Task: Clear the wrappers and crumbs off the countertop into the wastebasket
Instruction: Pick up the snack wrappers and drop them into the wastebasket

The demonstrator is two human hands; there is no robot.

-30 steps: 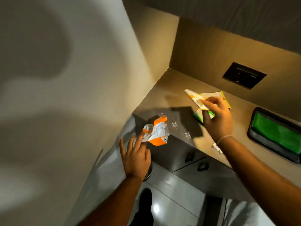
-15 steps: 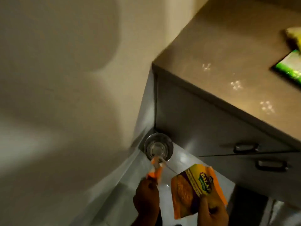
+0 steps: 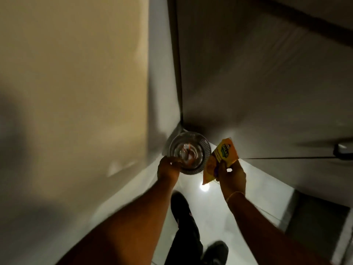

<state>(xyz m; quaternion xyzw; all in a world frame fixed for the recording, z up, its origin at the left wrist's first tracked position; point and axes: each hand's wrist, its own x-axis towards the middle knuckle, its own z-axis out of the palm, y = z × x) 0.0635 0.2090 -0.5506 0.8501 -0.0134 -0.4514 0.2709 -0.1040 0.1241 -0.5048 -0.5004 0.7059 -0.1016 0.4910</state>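
Observation:
A round metal wastebasket point(image 3: 205, 148) stands on the floor in the corner between wall and cabinet. My left hand point(image 3: 169, 170) is at its near rim, fingertips pinched on a crumpled orange-and-white wrapper point(image 3: 189, 155) that hangs blurred inside the basket's mouth. My right hand point(image 3: 232, 176) holds a yellow-and-orange snack packet point(image 3: 219, 159) upright just right of the basket, its top corner level with the rim. The countertop and the crumbs are out of view.
A beige wall point(image 3: 76, 92) fills the left. The grey cabinet front point(image 3: 267, 92) rises on the right, with a blurred drawer handle point(image 3: 343, 152). The glossy white floor point(image 3: 248, 188) shows a lamp glare. My dark trouser leg point(image 3: 183, 217) and shoe point(image 3: 215, 251) are below.
I have bent down from the counter to the basket. My left hand lowered the orange-and-white wrapper into its mouth, and my right hand brought the yellow packet alongside the rim.

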